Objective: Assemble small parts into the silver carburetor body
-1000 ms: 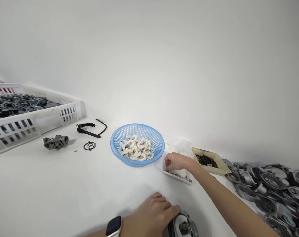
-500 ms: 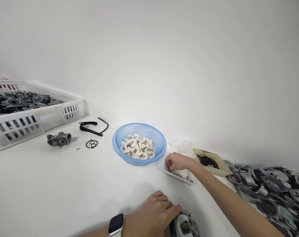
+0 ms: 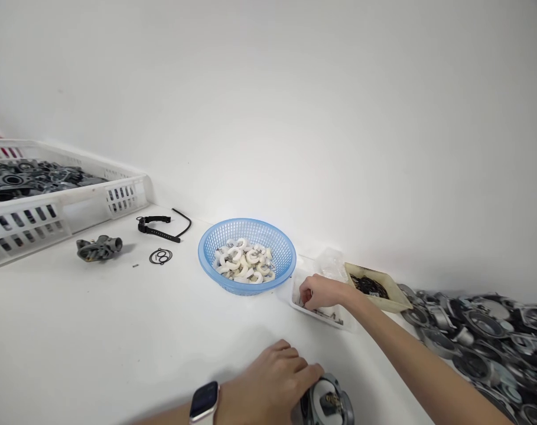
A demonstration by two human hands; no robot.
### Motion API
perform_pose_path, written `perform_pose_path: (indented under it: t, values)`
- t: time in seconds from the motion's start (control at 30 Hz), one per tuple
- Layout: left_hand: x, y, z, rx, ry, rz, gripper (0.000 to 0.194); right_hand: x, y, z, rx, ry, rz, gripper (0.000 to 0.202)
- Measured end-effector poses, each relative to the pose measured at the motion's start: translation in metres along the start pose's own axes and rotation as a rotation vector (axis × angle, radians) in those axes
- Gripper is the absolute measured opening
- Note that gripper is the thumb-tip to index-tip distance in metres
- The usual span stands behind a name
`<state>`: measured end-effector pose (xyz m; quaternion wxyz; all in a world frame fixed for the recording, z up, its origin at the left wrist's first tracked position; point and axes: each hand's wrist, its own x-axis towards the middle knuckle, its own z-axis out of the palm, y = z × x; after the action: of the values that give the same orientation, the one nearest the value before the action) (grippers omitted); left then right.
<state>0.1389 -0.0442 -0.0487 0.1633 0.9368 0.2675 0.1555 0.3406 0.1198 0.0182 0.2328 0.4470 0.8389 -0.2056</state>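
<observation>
My left hand [image 3: 279, 381], a watch [image 3: 204, 401] on its wrist, is closed around a grey metal carburetor body [image 3: 328, 404] at the bottom of the view. A white ring-shaped part shows in the carburetor's upturned opening. Farther off, my right hand [image 3: 316, 291] reaches down into a small white tray [image 3: 315, 314] of tiny metal pins. Its thumb and fingers are pinched together, and whatever lies between them is too small to make out. Left of that tray stands a blue basket [image 3: 206, 268] of white, C-shaped plastic floats [image 3: 246, 260].
A second carburetor [image 3: 100, 248], rubber rings [image 3: 160, 256] and a black strap [image 3: 159, 227] lie to the left. Behind them a white crate [image 3: 82, 209] holds metal parts. A cream tray [image 3: 396, 298] of black rings and a pile of metal bowls [image 3: 485, 336] are at right.
The whole view has shifted slightly, so things appear a little farther left. My right hand stays in the white tray, its fingers slightly moved; my left hand keeps hold of the carburetor body.
</observation>
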Motion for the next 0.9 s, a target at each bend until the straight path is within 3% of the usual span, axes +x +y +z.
perform_pose_path:
  t: [0.9]
  values:
    - [-0.002,0.000,0.005,-0.049,0.089,-0.002,0.063,-0.002,0.002,0.002,0.017,-0.070,0.012,0.026]
